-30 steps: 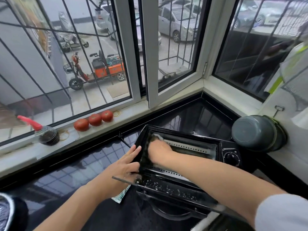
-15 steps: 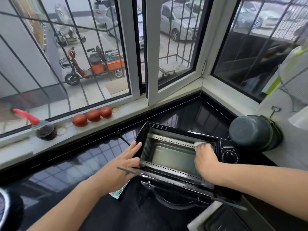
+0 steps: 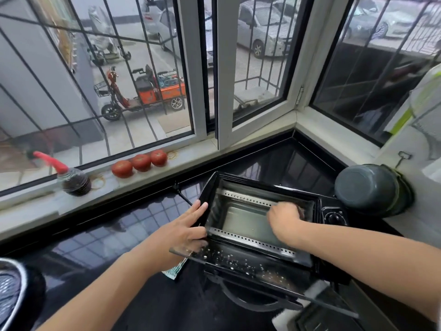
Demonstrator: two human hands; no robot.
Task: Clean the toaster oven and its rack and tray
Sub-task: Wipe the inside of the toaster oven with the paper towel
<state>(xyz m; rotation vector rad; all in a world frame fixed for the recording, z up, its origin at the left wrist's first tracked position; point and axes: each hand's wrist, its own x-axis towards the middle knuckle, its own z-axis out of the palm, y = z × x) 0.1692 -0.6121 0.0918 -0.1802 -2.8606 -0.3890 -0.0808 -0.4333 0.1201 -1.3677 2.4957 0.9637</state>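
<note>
The black toaster oven [image 3: 241,181] lies on its back on the dark counter, with its cavity facing up. Its glass door [image 3: 238,261] is folded down toward me. My left hand [image 3: 188,225] is pressed against the oven's left wall, thumb at the rim, holding it steady. My right hand [image 3: 284,218] is inside the cavity at the right end, closed on a pale cloth that is mostly hidden under the fingers and blurred. Perforated metal strips [image 3: 245,199] line the cavity's walls. No rack or tray is inside the cavity.
A teal-and-white rag [image 3: 175,271] lies under the door's left corner. A dark pot [image 3: 365,189] stands just right of the oven. Three tomatoes [image 3: 140,162] and a red-capped bottle [image 3: 74,180] sit on the windowsill. A round appliance [image 3: 9,295] is at the bottom left.
My right hand swept from the cavity's left end to its right end and now rubs there. My left hand has stayed on the oven's left wall.
</note>
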